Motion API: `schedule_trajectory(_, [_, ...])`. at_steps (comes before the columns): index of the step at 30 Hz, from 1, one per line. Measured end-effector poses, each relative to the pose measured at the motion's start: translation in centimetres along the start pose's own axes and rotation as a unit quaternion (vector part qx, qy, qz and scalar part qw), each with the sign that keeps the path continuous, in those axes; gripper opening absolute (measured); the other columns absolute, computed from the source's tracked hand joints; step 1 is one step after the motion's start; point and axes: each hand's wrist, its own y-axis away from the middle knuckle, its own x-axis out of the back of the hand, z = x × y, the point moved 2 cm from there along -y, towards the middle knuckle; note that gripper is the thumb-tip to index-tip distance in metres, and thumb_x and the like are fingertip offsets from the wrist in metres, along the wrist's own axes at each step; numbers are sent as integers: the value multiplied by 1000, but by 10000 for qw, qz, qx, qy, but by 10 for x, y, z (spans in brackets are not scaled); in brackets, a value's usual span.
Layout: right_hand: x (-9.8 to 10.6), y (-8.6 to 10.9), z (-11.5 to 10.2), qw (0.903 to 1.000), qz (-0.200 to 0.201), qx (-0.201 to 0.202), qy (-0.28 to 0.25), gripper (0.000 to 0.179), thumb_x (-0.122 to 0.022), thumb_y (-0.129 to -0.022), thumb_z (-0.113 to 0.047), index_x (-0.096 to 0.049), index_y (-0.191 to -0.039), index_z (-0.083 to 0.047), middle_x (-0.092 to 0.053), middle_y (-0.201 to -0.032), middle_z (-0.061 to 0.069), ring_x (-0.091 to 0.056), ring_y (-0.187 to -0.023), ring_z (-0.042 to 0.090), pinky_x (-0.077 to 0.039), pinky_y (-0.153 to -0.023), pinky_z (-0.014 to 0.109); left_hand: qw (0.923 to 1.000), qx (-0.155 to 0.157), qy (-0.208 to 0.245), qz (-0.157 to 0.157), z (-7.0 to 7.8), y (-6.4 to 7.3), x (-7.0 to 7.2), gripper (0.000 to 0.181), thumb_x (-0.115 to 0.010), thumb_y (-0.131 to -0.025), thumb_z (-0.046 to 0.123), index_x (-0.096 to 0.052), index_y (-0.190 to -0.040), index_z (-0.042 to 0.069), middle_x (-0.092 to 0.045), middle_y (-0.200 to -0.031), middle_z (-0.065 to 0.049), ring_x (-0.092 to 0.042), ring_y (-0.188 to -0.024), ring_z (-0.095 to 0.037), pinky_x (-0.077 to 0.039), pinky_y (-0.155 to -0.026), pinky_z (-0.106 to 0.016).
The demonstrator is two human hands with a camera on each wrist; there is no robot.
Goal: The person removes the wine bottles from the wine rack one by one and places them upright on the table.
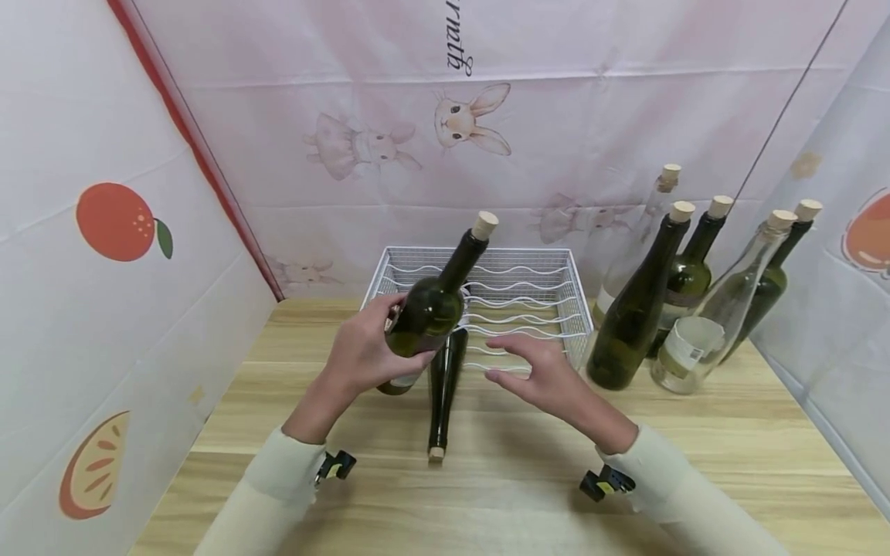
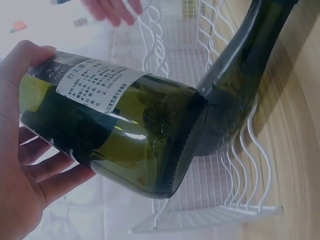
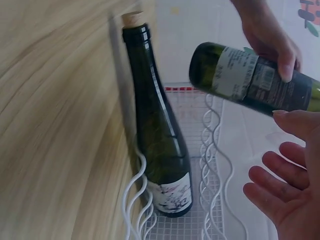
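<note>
My left hand (image 1: 361, 344) grips a dark green wine bottle (image 1: 426, 313) by its body, above the left part of a white wire rack (image 1: 581, 309). The held bottle tilts, its corked neck up and to the right; its printed label (image 2: 97, 82) shows in the left wrist view. A second green bottle (image 3: 160, 125) lies in the rack, its corked neck pointing toward me over the tabletop. My right hand (image 1: 538, 372) hovers in front of the rack's right side, fingers spread and holding nothing, apart from the held bottle in the head view.
Several corked bottles stand right of the rack, among them a dark green bottle (image 1: 629, 316) and a clear bottle (image 1: 702, 340) with a label. The wooden table (image 1: 514, 479) meets printed fabric walls (image 1: 334, 46) at the back and sides.
</note>
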Motion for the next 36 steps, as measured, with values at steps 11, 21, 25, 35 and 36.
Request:
schedule_trajectory(11, [-20,-3,11,9910,-147,1184,613,42,-89,-78,-14,-73,-115,-1,-79,-110,11,-75,-104,28,-62,-91,43,9962,864,-42,82,-19,13,13,93,-94,-64,41,-55,-138,-1,-71,-120,-21,-70,-92,-32,-62,-72,-45])
schedule_trajectory(21, [-40,-5,14,9611,-544,2201,1576,43,-91,-77,-16,-74,-114,-5,-76,-112,9,-74,-105,24,-63,-89,36,9878,1528,221,208,-33,26,21,90,-94,-68,37,-54,-139,-1,-69,-123,-20,-69,-103,-37,-62,-76,-52])
schedule_trajectory(25, [-51,-6,14,9415,-761,2508,2119,40,-90,-78,-18,-74,-113,-7,-77,-113,6,-73,-105,20,-64,-85,32,9827,1812,285,243,-38,32,27,92,-95,-68,33,-52,-142,-1,-67,-126,-22,-68,-106,-39,-61,-79,-55])
schedule_trajectory(35, [-73,-5,21,9208,-934,2875,2464,28,-85,-81,-18,-75,-106,-12,-76,-104,-2,-72,-101,14,-61,-76,24,9740,2191,413,401,-53,42,37,92,-94,-70,32,-48,-143,-2,-65,-127,-25,-64,-114,-41,-59,-86,-59])
schedule_trajectory(36, [-74,-5,22,9183,-945,2918,2503,27,-84,-82,-18,-75,-107,-12,-75,-104,-3,-71,-100,14,-61,-77,23,9733,2222,398,425,-54,43,38,92,-94,-70,32,-48,-142,-2,-65,-127,-25,-64,-114,-41,-59,-86,-59])
